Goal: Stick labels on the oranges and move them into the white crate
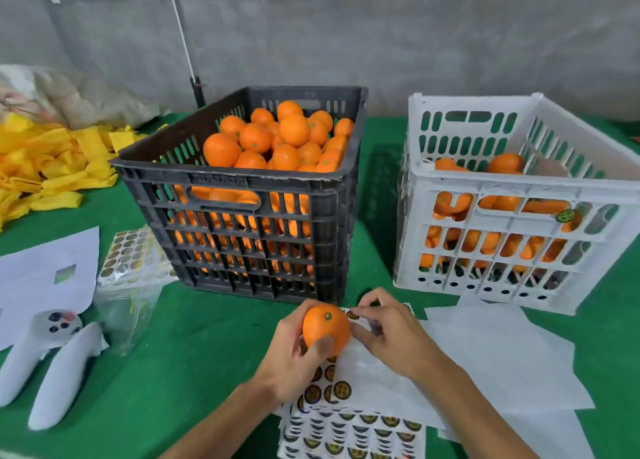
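Observation:
My left hand (291, 365) grips an orange (325, 327) above the label sheets (349, 427) at the table's near edge. Right beside the fruit, my right hand (384, 330) pinches a round dark label (353, 315) between thumb and fingertips. The black crate (242, 230) in the middle is heaped with oranges (277, 140). To its right stands the white crate (519, 237), partly filled with oranges, one of which shows a label through the slats.
White backing papers (502, 354) lie in front of the white crate. At left are two white controllers (52, 365), paper sheets (48, 268), a bag of used label sheets (131, 261) and a heap of yellow foam nets (45, 160). Green cloth (180, 372) covers the table.

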Demonstrator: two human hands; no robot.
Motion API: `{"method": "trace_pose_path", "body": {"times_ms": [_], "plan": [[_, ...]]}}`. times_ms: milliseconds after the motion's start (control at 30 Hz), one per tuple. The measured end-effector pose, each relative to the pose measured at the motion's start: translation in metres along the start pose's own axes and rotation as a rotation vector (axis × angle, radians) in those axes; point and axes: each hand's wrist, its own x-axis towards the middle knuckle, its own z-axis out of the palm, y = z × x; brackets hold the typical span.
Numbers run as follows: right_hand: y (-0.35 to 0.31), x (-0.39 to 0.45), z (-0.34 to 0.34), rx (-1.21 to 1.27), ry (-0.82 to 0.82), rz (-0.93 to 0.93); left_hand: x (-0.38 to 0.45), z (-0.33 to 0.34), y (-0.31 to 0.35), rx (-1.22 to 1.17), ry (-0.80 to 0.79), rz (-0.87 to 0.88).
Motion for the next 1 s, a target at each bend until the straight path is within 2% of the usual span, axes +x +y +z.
{"method": "trace_pose_path", "body": {"times_ms": [167,267,467,600,700,833,1000], "plan": [[0.001,0.003,0.001,-0.015,-0.011,0.009,0.001,-0.002,-0.003,-0.039,0.017,-0.023],[0.002,0.003,0.002,0.011,0.024,0.02,0.0,-0.002,-0.004,-0.012,-0.037,-0.022],[0.002,0.012,0.002,0.247,0.101,0.221,0.0,-0.002,-0.003,0.082,-0.092,0.001],[0.002,0.014,0.001,0.291,0.145,0.31,0.0,-0.002,-0.002,0.099,-0.082,0.0],[0.001,0.013,0.004,0.232,0.147,0.264,0.0,-0.002,-0.002,0.085,-0.075,-0.01],[-0.001,0.006,0.005,0.14,0.066,0.178,0.0,-0.001,0.0,0.047,-0.074,-0.026],[-0.004,0.005,0.005,-0.016,0.102,0.084,-0.001,-0.001,0.001,0.053,-0.07,-0.035]]}}
